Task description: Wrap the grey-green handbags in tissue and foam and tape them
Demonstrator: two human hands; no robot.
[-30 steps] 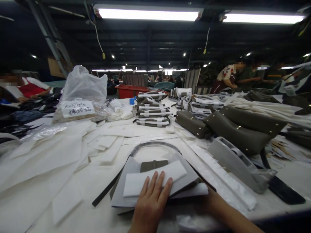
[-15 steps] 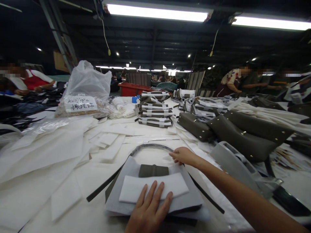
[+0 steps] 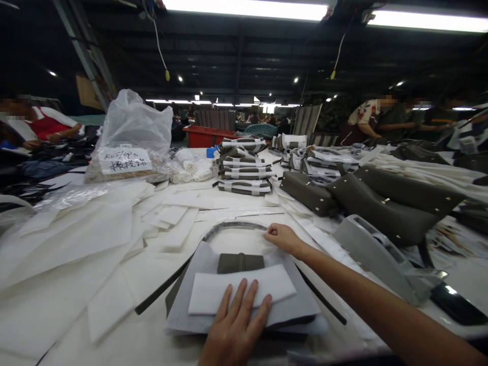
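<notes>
In front of me an olive-green handbag (image 3: 241, 263) lies flat, largely covered by thin white wrapping sheet (image 3: 183, 305). A thicker white foam piece (image 3: 206, 292) rests over its lower middle. My left hand (image 3: 238, 320) is laid on the foam with the fingers spread. The bag's handle (image 3: 229, 224) arches away at the top, wrapped in clear film. At the handle's right side my right hand (image 3: 280, 237) is closed in a pinch; it hides that part of the handle. Dark strap ends (image 3: 163, 287) stick out on both sides.
Loose white foam sheets (image 3: 64, 254) spread over the left. Ahead stand stacked wrapped bags (image 3: 246, 173) and a labelled plastic sack (image 3: 133, 132). To the right are olive bags (image 3: 385, 203), a grey tape dispenser (image 3: 369, 259) and a dark phone-like object (image 3: 457, 305). Co-workers are at both sides.
My right hand has shifted slightly up and left along the handle, and its fingers are curled tighter. My left hand stays on the foam. The view has tilted slightly.
</notes>
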